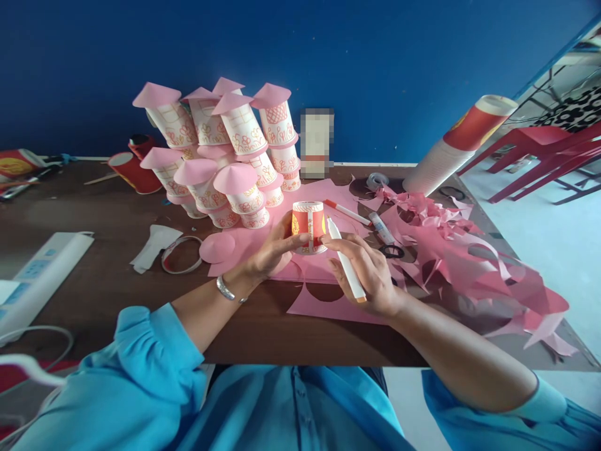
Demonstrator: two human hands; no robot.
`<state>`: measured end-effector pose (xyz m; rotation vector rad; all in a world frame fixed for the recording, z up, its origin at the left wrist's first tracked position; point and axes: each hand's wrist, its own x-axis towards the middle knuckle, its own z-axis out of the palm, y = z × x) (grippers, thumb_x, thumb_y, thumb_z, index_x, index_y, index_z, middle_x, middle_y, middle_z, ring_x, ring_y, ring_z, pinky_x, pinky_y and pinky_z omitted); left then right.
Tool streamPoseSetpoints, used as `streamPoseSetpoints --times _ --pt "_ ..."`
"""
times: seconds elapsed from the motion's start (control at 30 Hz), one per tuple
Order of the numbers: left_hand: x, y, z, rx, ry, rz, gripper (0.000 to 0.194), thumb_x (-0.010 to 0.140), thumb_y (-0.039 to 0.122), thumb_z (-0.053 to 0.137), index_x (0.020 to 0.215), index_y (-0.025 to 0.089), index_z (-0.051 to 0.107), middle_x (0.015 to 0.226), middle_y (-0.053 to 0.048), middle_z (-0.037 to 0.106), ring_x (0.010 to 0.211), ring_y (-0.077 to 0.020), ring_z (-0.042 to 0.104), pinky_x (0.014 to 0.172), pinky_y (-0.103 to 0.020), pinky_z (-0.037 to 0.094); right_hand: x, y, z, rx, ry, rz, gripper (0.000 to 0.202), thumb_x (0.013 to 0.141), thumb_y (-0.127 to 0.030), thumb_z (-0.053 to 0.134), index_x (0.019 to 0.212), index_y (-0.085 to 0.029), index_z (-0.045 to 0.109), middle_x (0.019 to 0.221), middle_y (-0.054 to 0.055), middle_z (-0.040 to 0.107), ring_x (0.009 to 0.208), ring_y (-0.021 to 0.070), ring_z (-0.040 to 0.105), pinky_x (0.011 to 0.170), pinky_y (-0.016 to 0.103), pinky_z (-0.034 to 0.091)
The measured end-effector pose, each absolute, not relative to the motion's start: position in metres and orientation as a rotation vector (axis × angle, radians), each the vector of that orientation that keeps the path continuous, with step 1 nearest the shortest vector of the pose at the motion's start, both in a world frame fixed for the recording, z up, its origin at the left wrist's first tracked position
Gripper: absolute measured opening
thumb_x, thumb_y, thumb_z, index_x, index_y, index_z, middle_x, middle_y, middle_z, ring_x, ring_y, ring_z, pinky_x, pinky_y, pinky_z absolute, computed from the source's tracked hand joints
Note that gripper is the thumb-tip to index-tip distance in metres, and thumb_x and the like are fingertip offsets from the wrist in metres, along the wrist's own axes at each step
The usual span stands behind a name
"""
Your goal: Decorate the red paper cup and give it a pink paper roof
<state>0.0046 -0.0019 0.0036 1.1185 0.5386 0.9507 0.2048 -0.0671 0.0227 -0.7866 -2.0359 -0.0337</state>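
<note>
A red and yellow paper cup [302,220] with a white strip down its side is upside down between my hands. My left hand [277,247] wraps round its left side, thumb across the front. In my right hand [370,272] lies a white marker [346,260] with an orange end, its tip pointing up toward the cup; the fingertips also touch the cup's right side. Beneath them lie pink paper sheets [282,266]. Just beyond the cup rests a second white marker with a red cap [350,213].
Stacked cup towers with pink cone roofs [237,178] stand at back left. A tall leaning cup stack [439,166] and pink scraps [474,263] are right. A glue stick [382,228], tape roll [182,255] and power strip [44,279] also lie on the table.
</note>
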Motion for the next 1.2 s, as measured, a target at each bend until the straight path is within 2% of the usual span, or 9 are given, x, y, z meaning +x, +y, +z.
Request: streamPoseSetpoints --times 0.17,0.37,0.5,0.67,0.73,0.93,1.07,1.2 --pt "0.004 -0.001 0.001 1.107 0.562 0.935 0.041 0.083 0.032 0.085 0.118 0.024 0.066 0.108 -0.003 0.077 0.106 -0.0253 0.073 0.089 -0.038 0.057 0.206 -0.066 0.021 -0.735 -2.044 -0.046 0.040 0.104 -0.016 0.059 0.143 -0.018 0.055 0.112 0.014 0.078 0.102 0.0247 0.077 0.078 0.034 0.065" --pt "0.001 0.003 -0.005 1.047 0.469 0.951 0.048 0.087 0.039 0.078 0.131 0.024 0.064 0.115 -0.007 0.077 0.112 -0.0269 0.074 0.094 -0.040 0.059 0.208 -0.066 0.022 -0.752 -2.025 -0.056 0.044 0.103 -0.014 0.059 0.146 -0.020 0.055 0.113 0.013 0.078 0.097 0.0239 0.076 0.077 0.034 0.065" --pt "0.002 -0.001 0.000 1.104 0.524 0.910 0.051 0.089 0.037 0.079 0.135 0.024 0.063 0.117 -0.007 0.077 0.114 -0.0285 0.073 0.097 -0.042 0.057 0.208 -0.066 0.021 -0.749 -2.039 -0.050 0.047 0.103 -0.013 0.059 0.149 -0.020 0.053 0.113 0.012 0.077 0.099 0.0234 0.076 0.078 0.035 0.065" --pt "0.002 -0.006 0.006 1.154 0.609 0.839 0.051 0.086 0.040 0.084 0.128 0.021 0.063 0.117 -0.007 0.075 0.107 -0.0270 0.071 0.093 -0.040 0.057 0.210 -0.067 0.024 -0.744 -2.040 -0.112 0.044 0.107 -0.026 0.057 0.151 -0.022 0.056 0.104 0.010 0.072 0.090 0.0219 0.074 0.073 0.034 0.064" --pt "0.001 -0.007 0.007 1.163 0.618 0.830 0.051 0.085 0.040 0.085 0.125 0.019 0.062 0.113 -0.007 0.074 0.105 -0.0272 0.069 0.092 -0.040 0.055 0.210 -0.068 0.028 -0.727 -2.037 -0.147 0.044 0.106 -0.027 0.059 0.149 -0.022 0.059 0.100 0.008 0.071 0.085 0.0209 0.072 0.070 0.034 0.063" --pt "0.000 -0.005 0.001 1.236 0.607 0.803 0.043 0.085 0.037 0.085 0.117 0.021 0.061 0.105 -0.002 0.066 0.097 -0.0214 0.062 0.087 -0.036 0.052 0.205 -0.071 0.036 -0.700 -1.966 -0.177 0.037 0.098 -0.011 0.064 0.134 -0.018 0.063 0.095 0.008 0.077 0.080 0.0206 0.076 0.068 0.032 0.065" --pt "0.001 -0.004 -0.002 1.243 0.617 0.814 0.052 0.082 0.040 0.089 0.123 0.023 0.062 0.104 -0.002 0.064 0.094 -0.0192 0.060 0.082 -0.032 0.051 0.203 -0.071 0.035 -0.726 -1.945 -0.209 0.026 0.097 -0.010 0.066 0.121 -0.018 0.063 0.089 0.007 0.077 0.078 0.0206 0.077 0.068 0.031 0.065" --pt "0.002 -0.005 0.000 1.253 0.624 0.803 0.055 0.081 0.042 0.089 0.124 0.023 0.062 0.102 -0.002 0.063 0.091 -0.0187 0.059 0.080 -0.032 0.051 0.204 -0.071 0.032 -0.726 -1.951 -0.234 0.023 0.096 -0.009 0.070 0.116 -0.018 0.063 0.088 0.006 0.078 0.079 0.0195 0.079 0.067 0.030 0.065"
